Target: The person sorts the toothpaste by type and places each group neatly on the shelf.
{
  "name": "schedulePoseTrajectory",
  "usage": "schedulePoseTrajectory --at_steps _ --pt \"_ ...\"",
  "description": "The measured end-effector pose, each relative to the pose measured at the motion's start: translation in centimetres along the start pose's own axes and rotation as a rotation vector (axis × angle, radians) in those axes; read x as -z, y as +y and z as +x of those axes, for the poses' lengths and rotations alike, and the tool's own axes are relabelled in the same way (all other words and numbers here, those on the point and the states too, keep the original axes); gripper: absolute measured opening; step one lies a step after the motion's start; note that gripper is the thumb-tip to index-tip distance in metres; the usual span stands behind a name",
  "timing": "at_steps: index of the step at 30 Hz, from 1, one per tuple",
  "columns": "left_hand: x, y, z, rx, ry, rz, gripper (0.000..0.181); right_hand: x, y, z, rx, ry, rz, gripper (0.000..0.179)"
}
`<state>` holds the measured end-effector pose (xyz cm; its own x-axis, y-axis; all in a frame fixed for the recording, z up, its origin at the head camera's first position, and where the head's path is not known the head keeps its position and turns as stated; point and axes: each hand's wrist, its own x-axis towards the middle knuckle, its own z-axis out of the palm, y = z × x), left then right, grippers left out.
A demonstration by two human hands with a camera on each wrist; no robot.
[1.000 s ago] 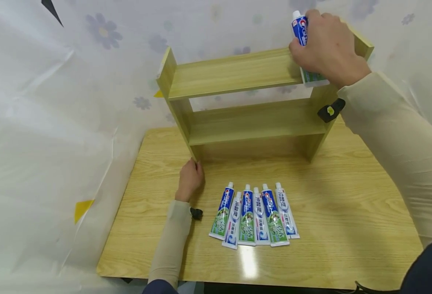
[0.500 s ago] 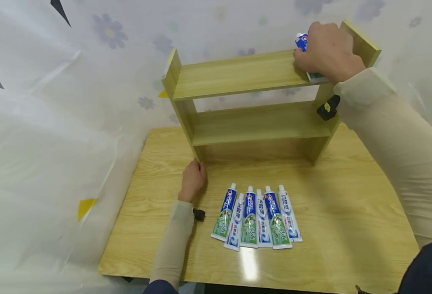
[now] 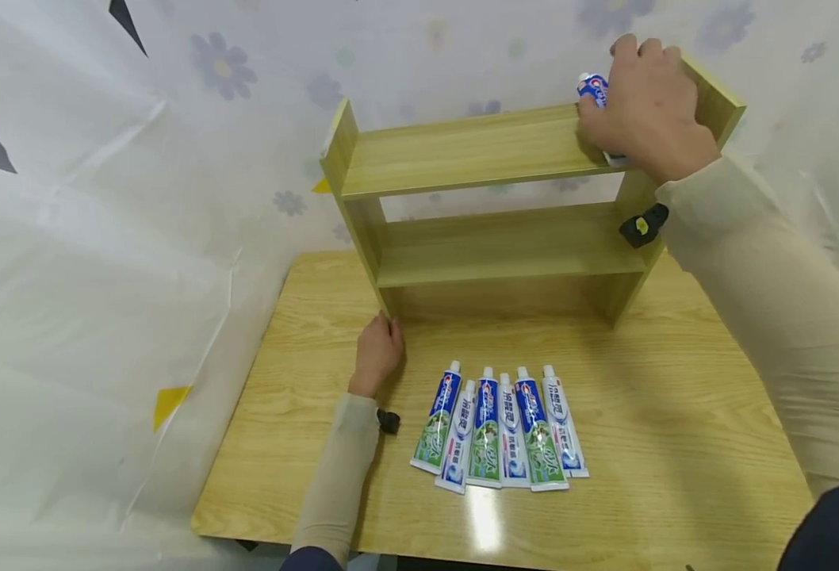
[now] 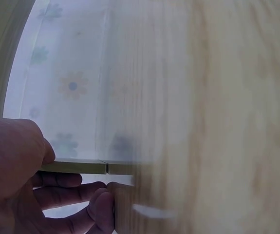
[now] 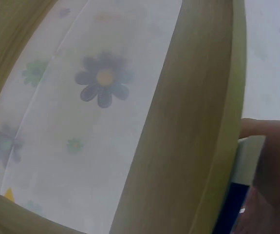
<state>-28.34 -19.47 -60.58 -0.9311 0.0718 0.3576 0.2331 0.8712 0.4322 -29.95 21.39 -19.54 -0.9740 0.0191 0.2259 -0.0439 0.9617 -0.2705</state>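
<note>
Blue-and-green toothpaste tube (image 3: 594,89) is seen at 2 o'clock, over the right end of the rack's top board, cap pointed to 11 o'clock; its middle is covered by the right hand (image 3: 651,111). Thumb is laid across the tube; fingers look loosely bent and lifted past the cap. Whether the tube is gripped cannot be told, nor whether the board is touched by it. In the right wrist view only a pale end and a dark blue band are shown, just beside a board edge.

Change: compared with a second ago, the cap is brought lower, nearer the board's rear edge, and the fingers are spread more from the tube. Judged from that, a setting-down stage looks nearly reached.

The wooden rack (image 3: 476,155) is pinched at its lower left corner, at 7 o'clock, by the left hand (image 3: 379,357), thumb and fingers closed on the board; grip unchanged, the rack apparently being steadied.

At 5 o'clock, six toothpaste tubes (image 3: 487,432) are laid in a row on the table (image 3: 291,396), untouched, blue-green and white alternating. Flowered sheeting (image 3: 419,79) is hung at 12.
</note>
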Motion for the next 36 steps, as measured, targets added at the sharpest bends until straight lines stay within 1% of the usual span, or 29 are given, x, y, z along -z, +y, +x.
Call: schedulePoseTrajectory --at_steps 4,8,9,12,14,15,16,18,21,23,26,30,36 --pt "-0.2 0.0 0.2 0.000 0.022 0.011 0.034 0.5 -0.8 -1.5 0.045 0.179 0.087 0.075" --pt "-0.2 0.1 0.3 -0.011 0.028 0.007 0.035 0.3 -1.8 -3.6 0.126 0.353 0.151 0.069" --pt "-0.2 0.1 0.2 -0.012 0.029 0.007 0.035 0.1 -2.0 -4.1 0.156 0.393 0.165 0.067" --pt "0.0 0.3 0.1 -0.002 0.028 -0.003 0.035 -1.0 -2.4 -6.2 0.285 0.513 0.206 0.061" --pt "0.1 0.4 -0.1 0.010 0.027 -0.005 0.035 -2.0 -2.5 -7.8 0.383 0.569 0.236 0.057" --pt "0.2 0.5 -0.1 0.015 0.027 -0.004 0.036 -2.5 -2.6 -8.6 0.427 0.582 0.250 0.055" --pt "0.2 0.5 -0.2 0.019 0.026 -0.007 0.036 -3.1 -2.6 -9.5 0.468 0.587 0.262 0.053" --pt "0.2 0.7 -0.2 0.024 0.024 -0.010 0.035 -4.5 -2.5 -11.1 0.519 0.587 0.276 0.049" --pt "0.1 0.9 -0.2 0.022 0.028 -0.013 0.034 -6.6 -2.0 -13.2 0.552 0.575 0.277 0.045" --pt "0.2 1.2 -0.2 0.012 0.027 -0.017 0.034 -7.8 -1.6 -14.2 0.544 0.571 0.281 0.044" --pt "0.1 1.3 -0.1 -0.011 0.045 -0.018 0.038 -9.2 -0.7 -15.2 0.521 0.544 0.283 0.043" --pt "-0.2 1.1 0.1 -0.021 0.065 -0.010 0.038 -10.5 0.1 -16.1 0.494 0.509 0.276 0.043" --pt "-0.3 0.7 0.3 -0.025 0.066 0.022 0.039 -12.2 0.5 -16.9 0.469 0.464 0.286 0.044"
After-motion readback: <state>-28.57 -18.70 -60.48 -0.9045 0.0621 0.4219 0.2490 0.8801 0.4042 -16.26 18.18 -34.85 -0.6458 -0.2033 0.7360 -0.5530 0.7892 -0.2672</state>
